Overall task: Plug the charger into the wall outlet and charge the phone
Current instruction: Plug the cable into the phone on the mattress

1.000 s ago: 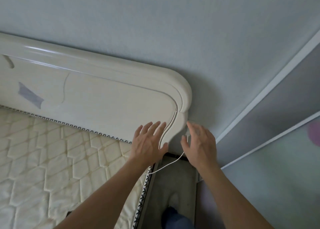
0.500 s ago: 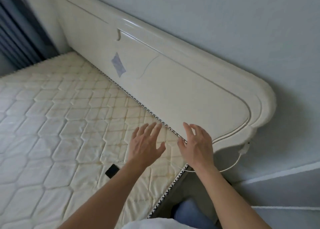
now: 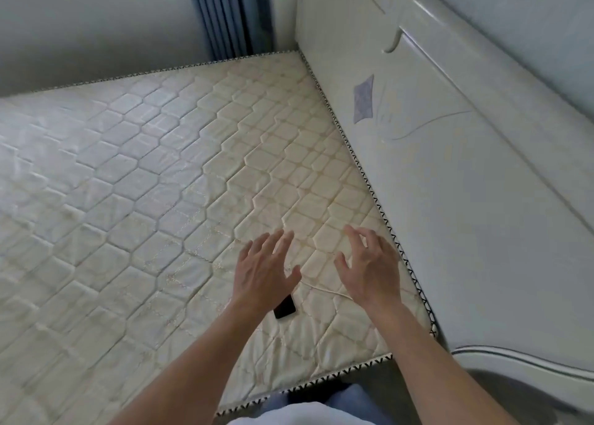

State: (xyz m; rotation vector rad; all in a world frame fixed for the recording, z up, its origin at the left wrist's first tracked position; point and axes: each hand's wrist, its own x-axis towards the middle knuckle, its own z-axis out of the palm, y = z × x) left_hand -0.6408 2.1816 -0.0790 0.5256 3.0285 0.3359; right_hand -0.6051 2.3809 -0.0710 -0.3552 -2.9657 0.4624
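We see both forearms reaching fwd over the mattress (image 3: 135,180), palms down. The left hand (image 3: 262,272) is spread wide, fingers fanned and straight, thumb out to the side, gripping nothing. The right hand (image 3: 369,268) is also empty, w/ fingers loosely curled and parted, thumb angled inward. Whether either hand touches the fabric or hovers just above it, we can't tell from this angle.

The phone (image 3: 284,308), a small glossy black slab, lies flat on the mattress just below the left wrist, partly hidden by it. A thin white cable (image 3: 324,290) runs across the quilting between the two hands; its ends are covered, so we can't say if it's in the phone.

The mattress is cream, quilted in stitched hexagons, w/ a black-and-white zigzag trim along its edges. To the right stands a glossy white headboard (image 3: 450,174), smooth, w/ curved moulding and a greyish diamond-shaped patch (image 3: 364,98). Pleated blue curtains (image 3: 229,16) hang in the far corner.
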